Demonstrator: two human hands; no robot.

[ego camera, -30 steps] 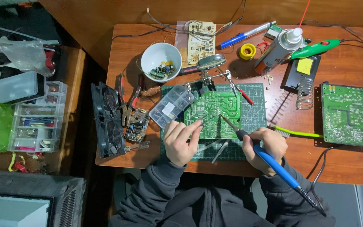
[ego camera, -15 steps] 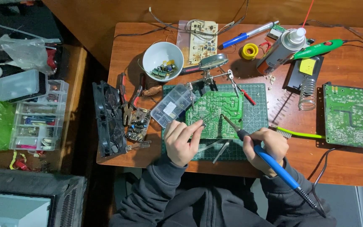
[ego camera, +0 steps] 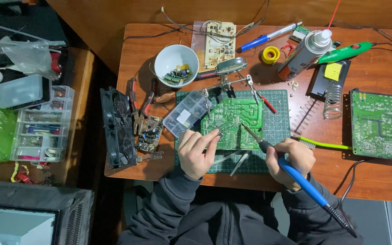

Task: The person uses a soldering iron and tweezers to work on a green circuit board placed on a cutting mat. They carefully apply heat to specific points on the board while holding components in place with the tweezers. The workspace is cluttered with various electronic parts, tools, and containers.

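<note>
My left hand [ego camera: 199, 152] lies near me, a little left of centre, palm down, its back up. Its fingers [ego camera: 209, 136] reach away from me and to the right, thumb and forefinger pinched close at their tips. My right hand [ego camera: 291, 161] sits to the right, level with the left, curled in a loose fist as in a pen grip, knuckles up. Both wrists run back toward me into dark grey sleeves [ego camera: 169, 204], forearms angled in toward each other, hands well apart.
</note>
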